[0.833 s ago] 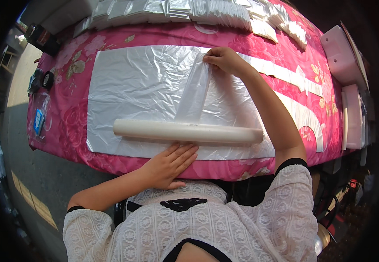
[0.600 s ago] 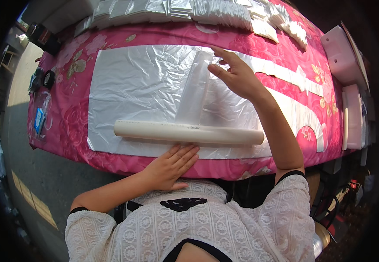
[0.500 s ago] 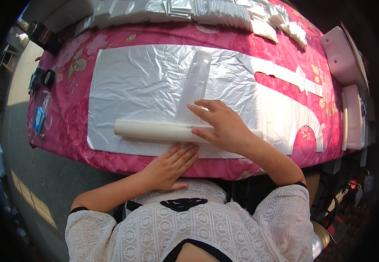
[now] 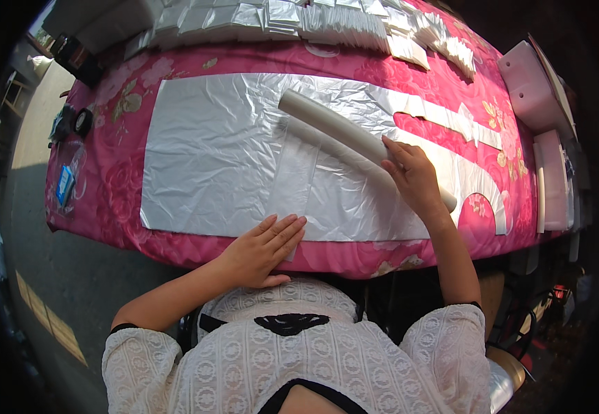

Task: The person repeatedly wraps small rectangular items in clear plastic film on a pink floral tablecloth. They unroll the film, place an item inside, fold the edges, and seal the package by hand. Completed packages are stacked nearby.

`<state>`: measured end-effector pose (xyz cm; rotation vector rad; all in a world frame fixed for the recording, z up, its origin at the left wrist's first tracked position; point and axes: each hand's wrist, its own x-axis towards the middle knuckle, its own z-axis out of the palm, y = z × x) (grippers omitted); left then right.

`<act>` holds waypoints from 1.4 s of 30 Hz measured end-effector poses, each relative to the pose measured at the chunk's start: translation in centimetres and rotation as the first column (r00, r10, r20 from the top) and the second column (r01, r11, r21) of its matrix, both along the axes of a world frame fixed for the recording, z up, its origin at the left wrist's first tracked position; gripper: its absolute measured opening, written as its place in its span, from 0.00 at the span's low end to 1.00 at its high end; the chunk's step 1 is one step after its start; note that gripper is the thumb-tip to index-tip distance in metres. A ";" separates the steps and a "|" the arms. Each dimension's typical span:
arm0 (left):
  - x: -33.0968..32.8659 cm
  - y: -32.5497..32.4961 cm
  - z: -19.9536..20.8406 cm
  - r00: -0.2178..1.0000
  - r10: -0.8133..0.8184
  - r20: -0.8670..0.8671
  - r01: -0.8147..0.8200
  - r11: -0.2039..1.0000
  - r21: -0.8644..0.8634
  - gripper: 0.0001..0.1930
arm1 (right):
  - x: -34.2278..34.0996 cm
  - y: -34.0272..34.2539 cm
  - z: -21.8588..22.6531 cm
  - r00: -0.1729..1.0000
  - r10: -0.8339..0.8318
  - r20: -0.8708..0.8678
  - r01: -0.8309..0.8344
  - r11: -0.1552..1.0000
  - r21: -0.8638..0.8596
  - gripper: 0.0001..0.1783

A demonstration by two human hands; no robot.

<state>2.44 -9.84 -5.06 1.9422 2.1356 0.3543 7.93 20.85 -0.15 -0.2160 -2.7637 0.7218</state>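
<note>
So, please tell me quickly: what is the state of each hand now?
Left hand: open, palm down at the near edge of the white sheet.
Right hand: closed on the white tube, holding it slanted above the sheet.

Right hand (image 4: 413, 174) now grips the pale tube (image 4: 332, 123); tube is off its earlier front spot, slanted, far end left. Translucent strip's (image 4: 292, 169) near part now uncovered.

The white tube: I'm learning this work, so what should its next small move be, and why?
Probably set the white tube down clear of the translucent strip: the right hand holds it slanted above the silvery-white sheet, its shadow crossing the strip, while the left hand lies flat by the strip's near end.
</note>
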 end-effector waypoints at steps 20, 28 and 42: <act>2.5 -6.2 -1.8 0.946 -0.077 0.316 -0.008 0.966 0.258 0.19 | -13.9 -1.9 -3.2 0.971 0.239 -0.020 -0.234 0.961 0.148 0.20; 18.9 -23.2 -3.1 -0.878 0.249 0.409 -0.457 -0.187 -0.869 0.08 | -13.3 -1.8 -3.7 0.975 0.198 -0.099 -0.182 0.972 0.151 0.19; 23.6 -23.8 -5.5 -0.953 0.230 0.197 -0.250 -0.233 -0.940 0.08 | -13.5 -2.4 -3.1 0.972 0.214 -0.095 -0.199 0.969 0.148 0.21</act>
